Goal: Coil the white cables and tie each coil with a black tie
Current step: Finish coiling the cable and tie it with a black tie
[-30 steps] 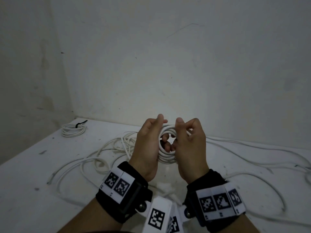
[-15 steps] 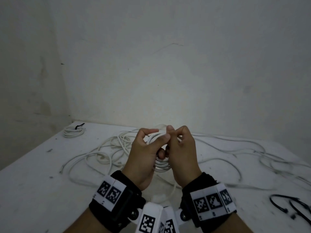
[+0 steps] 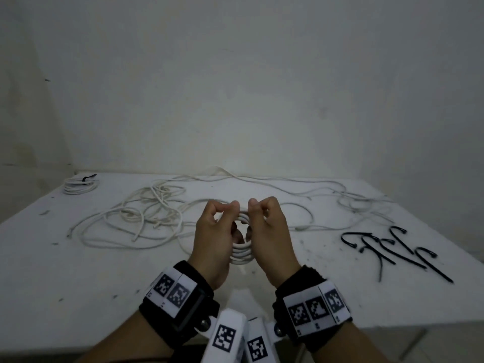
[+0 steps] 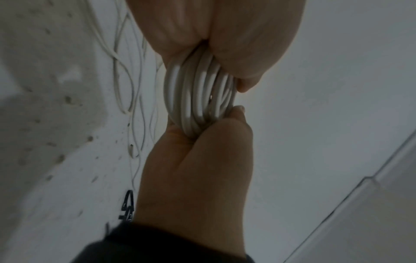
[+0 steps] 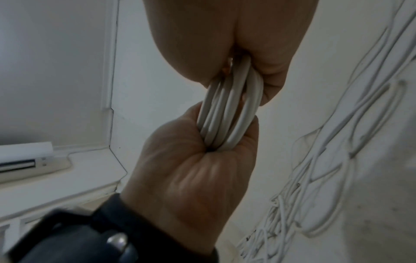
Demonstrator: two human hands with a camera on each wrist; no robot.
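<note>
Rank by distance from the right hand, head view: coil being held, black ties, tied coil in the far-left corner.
1. Held coil: gripped by the right hand.
2. Black ties: on the table, to its right.
3. Tied coil: far-left corner.

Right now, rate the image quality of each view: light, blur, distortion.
Head view: dim and flat, wide-angle bend at the table edges, yet the black ties read sharp. Left wrist view: dark, the left hand soft. Right wrist view: brighter, glare streaks on the cable coil, wrist strap smeared.
</note>
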